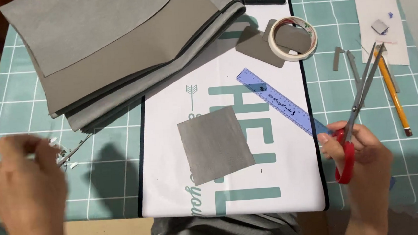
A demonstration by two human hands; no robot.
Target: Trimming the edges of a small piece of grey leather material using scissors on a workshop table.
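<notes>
My right hand grips red-handled scissors at the right of the table, blades shut and pointing up and away. My left hand hovers blurred at the lower left with fingers curled, above small grey and white scraps; I cannot make out anything in it. A cut grey square of leather-like sheet lies between my hands on a white mat with teal print. A blue transparent ruler lies slanted just right of the square, its lower end touching my right hand.
A thick stack of grey sheets fills the upper left. A roll of tape sits on a small grey piece at the top. A yellow pencil, grey strips and white paper lie at right on the teal checked tablecloth.
</notes>
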